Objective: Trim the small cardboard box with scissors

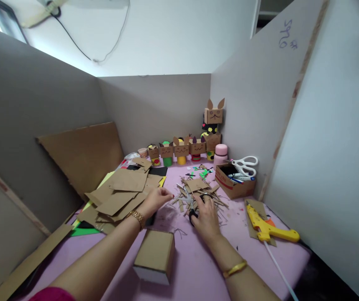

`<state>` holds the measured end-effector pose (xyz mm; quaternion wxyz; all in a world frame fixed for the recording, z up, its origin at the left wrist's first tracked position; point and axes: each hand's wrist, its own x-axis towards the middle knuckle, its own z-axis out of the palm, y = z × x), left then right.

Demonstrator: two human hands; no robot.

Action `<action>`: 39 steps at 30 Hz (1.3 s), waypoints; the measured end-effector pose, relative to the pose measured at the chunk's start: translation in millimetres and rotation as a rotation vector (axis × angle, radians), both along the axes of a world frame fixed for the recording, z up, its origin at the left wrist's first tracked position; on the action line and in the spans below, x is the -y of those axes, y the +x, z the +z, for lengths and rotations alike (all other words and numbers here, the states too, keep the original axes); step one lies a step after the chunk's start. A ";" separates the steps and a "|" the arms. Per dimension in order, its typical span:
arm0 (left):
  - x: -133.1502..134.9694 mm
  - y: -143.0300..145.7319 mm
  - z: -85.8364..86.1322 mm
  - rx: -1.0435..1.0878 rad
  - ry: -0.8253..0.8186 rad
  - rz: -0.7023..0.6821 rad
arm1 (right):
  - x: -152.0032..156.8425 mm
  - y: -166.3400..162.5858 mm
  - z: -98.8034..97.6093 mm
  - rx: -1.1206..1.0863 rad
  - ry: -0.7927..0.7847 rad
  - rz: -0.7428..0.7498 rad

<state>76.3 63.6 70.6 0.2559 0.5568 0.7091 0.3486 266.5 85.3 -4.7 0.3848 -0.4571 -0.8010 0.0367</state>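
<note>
My left hand (156, 200) reaches over the pink tabletop (198, 263) with its fingers drawn together beside a pile of cardboard pieces (119, 196); whether it pinches anything is unclear. My right hand (206, 215) lies on black-handled scissors (193, 211) at the edge of a heap of cardboard scraps (198, 190), fingers curled round the handles. A closed cardboard box (156, 255) stands in front, between my forearms.
A yellow glue gun (269, 228) lies on a cardboard pad at the right with its white cord running forward. An open box of pens carries white scissors (245, 166). Cardboard animal figures (182, 150) line the back wall. A large cardboard sheet (85, 154) leans at the left. Partition walls enclose the table.
</note>
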 end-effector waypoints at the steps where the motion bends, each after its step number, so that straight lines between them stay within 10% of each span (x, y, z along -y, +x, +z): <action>1: 1.4 0.5 1.4 -0.002 -0.012 -0.020 | -0.1 -0.2 -0.6 0.001 0.003 -0.002; 27: 5.1 5.2 10.1 0.066 0.055 0.031 | -1.1 1.8 -0.5 -0.027 0.022 0.008; 39: 95.0 -15.5 22.7 0.178 -0.024 -0.315 | -5.5 3.6 -7.3 -0.126 -0.097 0.063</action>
